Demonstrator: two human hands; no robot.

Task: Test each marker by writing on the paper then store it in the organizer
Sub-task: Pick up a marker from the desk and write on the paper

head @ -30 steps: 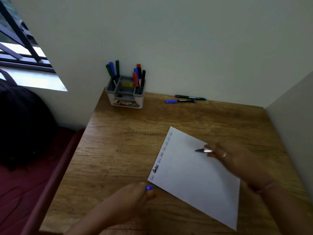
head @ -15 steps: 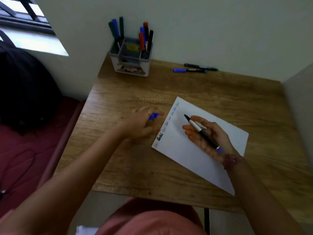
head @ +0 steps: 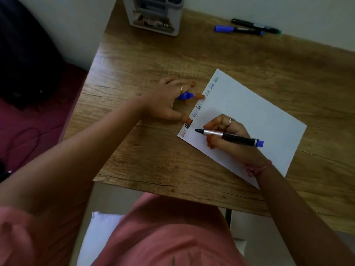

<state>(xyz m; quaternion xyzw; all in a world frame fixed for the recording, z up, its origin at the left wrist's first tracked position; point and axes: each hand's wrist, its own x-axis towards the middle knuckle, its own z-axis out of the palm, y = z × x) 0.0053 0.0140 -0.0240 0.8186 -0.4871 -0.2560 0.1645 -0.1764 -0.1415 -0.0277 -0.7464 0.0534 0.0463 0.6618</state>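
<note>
Right hand (head: 229, 136) curled round an uncapped marker (head: 229, 135), wrist low on the paper (head: 249, 120), forearm running back toward the body; black tip aimed left, at or just above the sheet near its lower-left corner. Left hand (head: 167, 100) lies palm-down on the worktop (head: 144, 60), fingers spread, tips touching the paper's left edge, blue cap (head: 185, 96) wedged between the fingers. Handwritten words line that edge. Organizer (head: 153, 18) at the far left corner; two markers (head: 247, 27) lie near the wall.
</note>
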